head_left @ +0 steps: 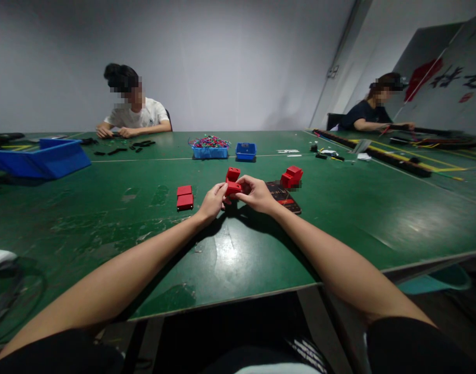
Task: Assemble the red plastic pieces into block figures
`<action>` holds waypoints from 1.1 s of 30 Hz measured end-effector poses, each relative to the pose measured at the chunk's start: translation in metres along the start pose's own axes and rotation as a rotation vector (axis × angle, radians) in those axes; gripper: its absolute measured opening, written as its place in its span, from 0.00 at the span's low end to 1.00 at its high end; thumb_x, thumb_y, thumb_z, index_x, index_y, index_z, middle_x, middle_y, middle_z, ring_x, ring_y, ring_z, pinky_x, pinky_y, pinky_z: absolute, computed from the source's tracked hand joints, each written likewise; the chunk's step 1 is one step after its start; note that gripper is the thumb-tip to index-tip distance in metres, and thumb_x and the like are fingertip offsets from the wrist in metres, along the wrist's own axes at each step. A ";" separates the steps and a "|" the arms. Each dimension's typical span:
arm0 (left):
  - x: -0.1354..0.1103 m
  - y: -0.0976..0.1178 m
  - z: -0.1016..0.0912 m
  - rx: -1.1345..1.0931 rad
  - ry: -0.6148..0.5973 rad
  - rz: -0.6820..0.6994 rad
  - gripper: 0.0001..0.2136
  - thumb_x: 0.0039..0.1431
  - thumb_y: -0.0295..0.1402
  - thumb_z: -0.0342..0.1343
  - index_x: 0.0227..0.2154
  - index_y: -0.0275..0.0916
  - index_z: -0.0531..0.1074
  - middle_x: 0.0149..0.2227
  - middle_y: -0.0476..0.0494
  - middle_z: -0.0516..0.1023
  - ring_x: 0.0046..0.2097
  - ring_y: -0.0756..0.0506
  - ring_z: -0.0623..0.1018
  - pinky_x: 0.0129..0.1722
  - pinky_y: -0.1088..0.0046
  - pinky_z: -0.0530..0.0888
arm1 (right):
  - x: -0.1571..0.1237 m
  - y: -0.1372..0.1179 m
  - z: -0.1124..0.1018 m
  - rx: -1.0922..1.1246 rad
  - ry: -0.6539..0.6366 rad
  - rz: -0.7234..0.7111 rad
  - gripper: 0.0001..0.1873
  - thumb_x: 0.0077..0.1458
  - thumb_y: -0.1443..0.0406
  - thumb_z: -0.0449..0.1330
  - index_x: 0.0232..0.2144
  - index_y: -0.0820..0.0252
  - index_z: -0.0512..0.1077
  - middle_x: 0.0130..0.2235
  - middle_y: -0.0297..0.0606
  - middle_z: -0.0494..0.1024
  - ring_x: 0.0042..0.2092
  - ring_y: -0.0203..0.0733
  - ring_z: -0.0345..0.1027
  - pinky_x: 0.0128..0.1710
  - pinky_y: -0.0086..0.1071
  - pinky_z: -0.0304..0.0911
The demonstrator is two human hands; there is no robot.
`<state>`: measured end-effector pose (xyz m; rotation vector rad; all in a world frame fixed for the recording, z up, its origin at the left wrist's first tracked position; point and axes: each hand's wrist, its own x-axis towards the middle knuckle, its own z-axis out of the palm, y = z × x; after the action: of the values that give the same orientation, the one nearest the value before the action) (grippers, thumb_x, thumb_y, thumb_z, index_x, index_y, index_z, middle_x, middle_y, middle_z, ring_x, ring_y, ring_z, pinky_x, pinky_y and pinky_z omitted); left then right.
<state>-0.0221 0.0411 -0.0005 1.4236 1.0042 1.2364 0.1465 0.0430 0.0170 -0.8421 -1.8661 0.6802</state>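
Both arms stretch out over the green worktop (pixel 238 259), and the two hands meet around one small red plastic block (pixel 233 188). The left hand (pixel 213 201) closes its fingers on the block's left side, while the right hand (pixel 257 194) wraps thumb and fingers around its right side, so the block is pinched between them just above the worktop surface.

Directly beyond the hands, almost touching the held block, stands a second red block (pixel 233 174). To the left of the left hand lie two flat red pieces (pixel 185 198), one behind the other, close together. To the right of the right hand, partly under its wrist, lies a dark phone-like slab (pixel 286 197), and just beyond that sits a cluster of red blocks (pixel 291 176).

Farther off, past the hands, a blue tray heaped with coloured wires (pixel 210 146) stands beside a smaller blue bin (pixel 246 151). Far to the left sits a large blue crate (pixel 43 157). A person in a white shirt (pixel 134 111) works at the far left edge, with small black parts (pixel 124 148) spread before them, and a person in dark clothes (pixel 368 111) sits at the far right by long black strips (pixel 393 158).
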 end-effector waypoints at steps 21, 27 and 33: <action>-0.017 0.017 -0.011 1.377 0.095 0.215 0.29 0.64 0.53 0.31 0.45 0.41 0.74 0.52 0.32 0.72 0.56 0.31 0.65 0.57 0.42 0.55 | -0.001 -0.002 -0.018 -0.566 -0.113 -0.209 0.10 0.49 0.66 0.65 0.35 0.60 0.69 0.34 0.39 0.74 0.32 0.37 0.63 0.32 0.29 0.56; -0.010 0.015 -0.023 1.439 0.127 0.039 0.34 0.60 0.58 0.32 0.51 0.39 0.71 0.55 0.26 0.68 0.58 0.24 0.64 0.53 0.28 0.49 | -0.002 -0.004 -0.020 -0.595 -0.116 -0.195 0.11 0.50 0.65 0.65 0.36 0.62 0.71 0.34 0.41 0.75 0.32 0.39 0.65 0.33 0.30 0.57; -0.009 0.012 -0.026 1.496 0.058 -0.033 0.33 0.60 0.57 0.33 0.50 0.38 0.71 0.55 0.24 0.69 0.59 0.23 0.63 0.51 0.27 0.54 | -0.002 -0.002 -0.018 -0.603 -0.122 -0.194 0.11 0.50 0.63 0.65 0.36 0.61 0.72 0.35 0.41 0.76 0.32 0.38 0.65 0.32 0.30 0.57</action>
<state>-0.0494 0.0343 0.0099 2.3838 2.1657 0.3223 0.1633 0.0421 0.0248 -0.9874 -2.2697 0.0352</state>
